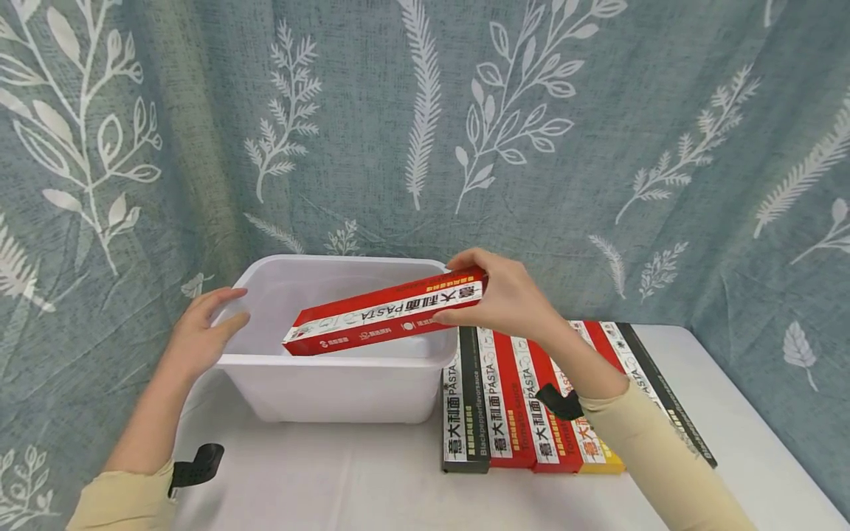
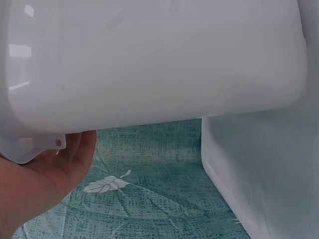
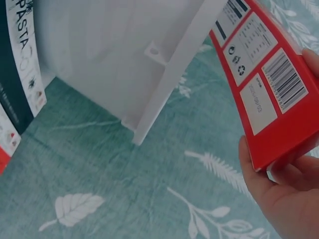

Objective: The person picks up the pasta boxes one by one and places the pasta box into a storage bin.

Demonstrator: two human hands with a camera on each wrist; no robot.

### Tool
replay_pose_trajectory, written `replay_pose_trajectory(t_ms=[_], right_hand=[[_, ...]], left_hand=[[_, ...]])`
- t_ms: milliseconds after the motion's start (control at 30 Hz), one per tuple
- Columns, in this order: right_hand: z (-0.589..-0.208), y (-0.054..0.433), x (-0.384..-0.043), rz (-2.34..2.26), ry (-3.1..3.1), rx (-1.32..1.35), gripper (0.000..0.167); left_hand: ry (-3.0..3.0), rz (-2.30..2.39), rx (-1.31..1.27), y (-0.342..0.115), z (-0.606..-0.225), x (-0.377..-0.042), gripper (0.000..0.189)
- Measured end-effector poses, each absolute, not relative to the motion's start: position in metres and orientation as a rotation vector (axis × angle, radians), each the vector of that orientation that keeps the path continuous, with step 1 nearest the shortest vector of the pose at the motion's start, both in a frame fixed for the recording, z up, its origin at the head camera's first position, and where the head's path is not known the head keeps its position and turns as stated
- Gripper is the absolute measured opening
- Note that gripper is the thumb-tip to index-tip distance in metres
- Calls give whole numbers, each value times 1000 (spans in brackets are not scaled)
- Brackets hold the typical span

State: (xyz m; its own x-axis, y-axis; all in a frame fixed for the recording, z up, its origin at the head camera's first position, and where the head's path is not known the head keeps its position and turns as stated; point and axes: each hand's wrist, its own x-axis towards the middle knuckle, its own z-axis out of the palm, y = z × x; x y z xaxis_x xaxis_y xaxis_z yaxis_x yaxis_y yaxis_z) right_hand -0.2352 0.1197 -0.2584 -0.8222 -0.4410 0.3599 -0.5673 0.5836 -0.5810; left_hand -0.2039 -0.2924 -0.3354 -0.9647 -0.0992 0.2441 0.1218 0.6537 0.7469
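Observation:
My right hand (image 1: 508, 295) grips one end of a red pasta box (image 1: 392, 310), thumb on the near side and fingers over the far side. The box is tilted, its far-left end low inside the white plastic tub (image 1: 332, 394) and its held end above the right rim. In the right wrist view, a barcode shows on the red box (image 3: 271, 84). My left hand (image 1: 202, 332) holds the tub's left rim, thumb over the edge. In the left wrist view, the fingers of the left hand (image 2: 50, 174) curve against the outside, by a small holed tab.
Several pasta boxes, black (image 1: 474, 413), red (image 1: 518, 413) and yellow (image 1: 607, 461), lie side by side right of the tub on the white table (image 1: 392, 479). My right forearm covers part of them. A patterned green curtain (image 1: 372, 147) hangs behind.

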Motion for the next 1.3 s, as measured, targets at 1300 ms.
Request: replay_pose_trajectory(t_ms=[1300], right_hand=[[-285, 35, -262, 766, -2771, 1326, 53]], left_hand=[[-2615, -1180, -27, -292, -335, -203, 48]])
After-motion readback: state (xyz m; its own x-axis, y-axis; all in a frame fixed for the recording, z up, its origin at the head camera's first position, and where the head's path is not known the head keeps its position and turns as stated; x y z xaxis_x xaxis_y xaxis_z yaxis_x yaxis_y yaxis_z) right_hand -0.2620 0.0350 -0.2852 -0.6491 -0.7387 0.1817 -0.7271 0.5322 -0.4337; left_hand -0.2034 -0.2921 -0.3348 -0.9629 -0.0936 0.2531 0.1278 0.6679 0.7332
